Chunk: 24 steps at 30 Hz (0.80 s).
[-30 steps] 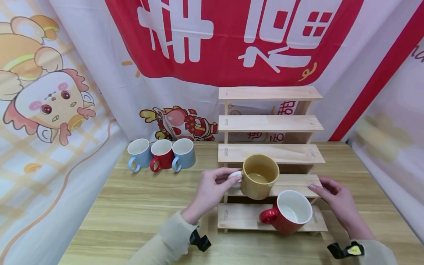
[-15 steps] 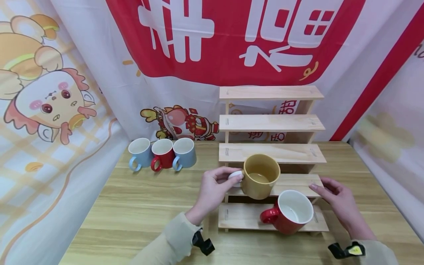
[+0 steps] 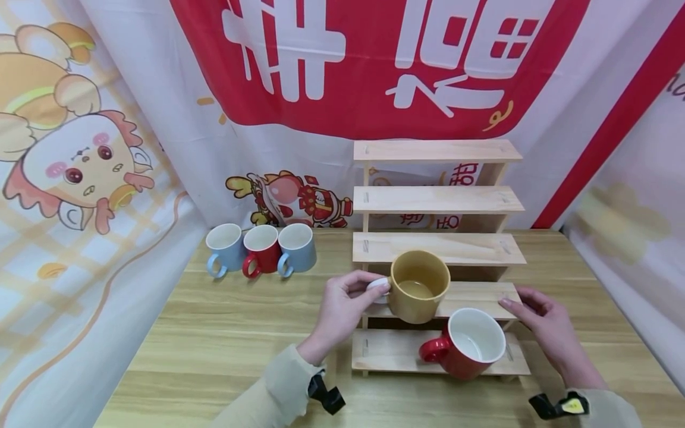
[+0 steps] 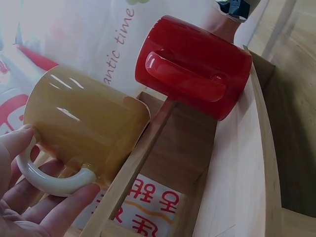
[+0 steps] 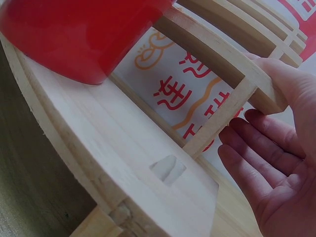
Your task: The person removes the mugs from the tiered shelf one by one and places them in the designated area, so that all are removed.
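Pinching tan mug [image 3: 419, 294] by handle [image 4: 52, 182] w/ L hand [image 3: 345, 306]; gripping wooden rack [image 3: 437, 199] w/ R hand [image 3: 548, 330], nr red mug [image 3: 467, 351] on btm step [image 3: 393, 351].

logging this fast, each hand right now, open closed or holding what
Left hand: closed, holding the yellow mug by its white handle.
Right hand: closed, holding the right end of a wooden shelf.

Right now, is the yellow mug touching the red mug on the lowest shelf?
Apart. The left wrist view shows a gap, with the backdrop visible between the yellow mug and the red mug.
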Tool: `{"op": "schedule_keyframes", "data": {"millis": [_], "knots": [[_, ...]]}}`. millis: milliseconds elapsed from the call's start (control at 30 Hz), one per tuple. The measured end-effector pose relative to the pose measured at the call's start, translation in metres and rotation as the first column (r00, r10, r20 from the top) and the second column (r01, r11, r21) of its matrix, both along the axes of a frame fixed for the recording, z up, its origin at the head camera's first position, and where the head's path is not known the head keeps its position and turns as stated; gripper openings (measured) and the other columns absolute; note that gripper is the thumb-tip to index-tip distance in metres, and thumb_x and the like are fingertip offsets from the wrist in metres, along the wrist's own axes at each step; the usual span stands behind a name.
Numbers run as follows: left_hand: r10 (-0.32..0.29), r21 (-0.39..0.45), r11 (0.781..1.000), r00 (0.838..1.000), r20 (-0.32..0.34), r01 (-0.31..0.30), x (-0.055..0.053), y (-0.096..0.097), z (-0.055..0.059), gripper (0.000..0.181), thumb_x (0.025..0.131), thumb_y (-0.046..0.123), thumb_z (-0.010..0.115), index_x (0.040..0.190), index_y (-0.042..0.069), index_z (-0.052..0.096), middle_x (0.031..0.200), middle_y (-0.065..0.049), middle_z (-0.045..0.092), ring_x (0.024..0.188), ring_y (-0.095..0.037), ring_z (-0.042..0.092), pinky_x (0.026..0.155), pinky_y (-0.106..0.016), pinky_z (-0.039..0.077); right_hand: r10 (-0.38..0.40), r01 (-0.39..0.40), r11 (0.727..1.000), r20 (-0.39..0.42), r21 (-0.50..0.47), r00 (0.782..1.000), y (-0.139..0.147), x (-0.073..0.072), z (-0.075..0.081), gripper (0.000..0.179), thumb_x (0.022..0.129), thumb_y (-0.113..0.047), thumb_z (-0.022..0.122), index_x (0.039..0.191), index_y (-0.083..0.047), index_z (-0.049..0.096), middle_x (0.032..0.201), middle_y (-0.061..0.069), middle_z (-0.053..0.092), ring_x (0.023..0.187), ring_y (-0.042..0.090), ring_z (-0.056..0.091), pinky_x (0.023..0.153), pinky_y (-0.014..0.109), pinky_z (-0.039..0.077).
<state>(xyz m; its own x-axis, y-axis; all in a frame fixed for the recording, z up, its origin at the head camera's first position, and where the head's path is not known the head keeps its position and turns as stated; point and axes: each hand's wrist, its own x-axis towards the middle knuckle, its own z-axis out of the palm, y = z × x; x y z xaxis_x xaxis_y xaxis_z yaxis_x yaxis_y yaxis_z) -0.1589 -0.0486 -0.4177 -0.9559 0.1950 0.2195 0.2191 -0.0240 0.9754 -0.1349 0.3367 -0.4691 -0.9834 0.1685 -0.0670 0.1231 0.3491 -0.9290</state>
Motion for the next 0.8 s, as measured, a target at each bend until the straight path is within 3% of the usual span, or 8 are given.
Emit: {"op": "schedule_keyframes", "data": {"millis": [367,500,800], "knots": [[0.092,0.012,0.996,0.996,-0.011,-0.092,0.005,-0.020,0.007,0.014,0.091,0.016,0.080,0.103,0.010,0.078,0.102,-0.003,0.076,0.091,-0.024,0.073,0.078,-0.035,0.062,-0.006,0.006,1.000,0.017,0.029,1.000,-0.001,-0.001,0.002,0.057,0.097,-0.037,0.072,0.136,0.001,0.055,0.110,-0.017,0.059,0.098,0.000,0.056,0.078,0.013,0.053],[0.114,0.057,0.992,0.994,-0.003,-0.113,0.008,-0.031,0.010,0.014,0.091,0.013,0.079,0.104,0.007,0.077,0.102,-0.007,0.076,0.090,-0.027,0.073,0.076,-0.039,0.063,-0.003,0.002,0.999,0.011,0.033,1.000,-0.001,-0.001,0.003,0.057,0.097,-0.036,0.072,0.136,0.002,0.055,0.110,-0.017,0.059,0.098,0.000,0.055,0.078,0.013,0.053],[0.185,0.116,0.978,0.976,-0.116,-0.171,0.016,-0.066,0.027,0.015,0.093,0.003,0.075,0.107,-0.002,0.074,0.103,-0.013,0.075,0.090,-0.032,0.074,0.075,-0.043,0.062,-0.002,0.000,0.998,0.022,0.061,1.000,-0.002,-0.001,0.004,0.067,0.097,-0.039,0.071,0.141,0.007,0.049,0.111,-0.013,0.058,0.097,0.002,0.055,0.077,0.014,0.053]]}}
